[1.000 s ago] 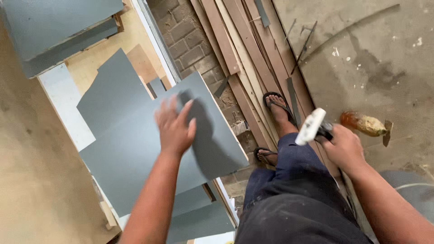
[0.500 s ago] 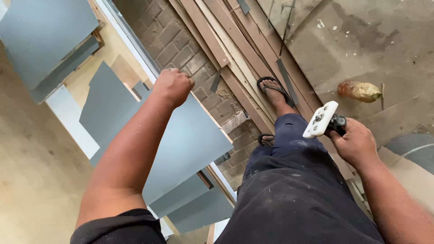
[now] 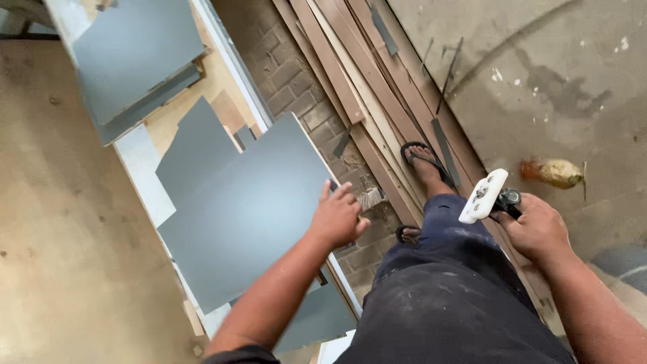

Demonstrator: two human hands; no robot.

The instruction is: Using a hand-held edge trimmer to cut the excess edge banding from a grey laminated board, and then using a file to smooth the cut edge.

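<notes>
**Steadying the grey panel at the desk edge**

The left hand rests on the right edge of a large grey panel, fingers spread over the top face and curling toward the rim; it presses or grips lightly rather than clamping. The panel lies flat near the right edge of the desk, overhanging it slightly above the brick wall below. More grey sheets sit toward the far corner, and smaller offcuts poke out at the near edge.

The right hand is closed around a small tool with a white flat plate, held well apart from the panel, over the knee. What kind of tool it is cannot be told from this view.

To handle the panel well, the left hand should keep its palm flat and its fingers off the cut rim, sliding the sheet square to the desk edge so it does not tip over the overhang. The sandalled foot stands among wooden strips on the floor, so footing deserves care before any weight shifts.
</notes>
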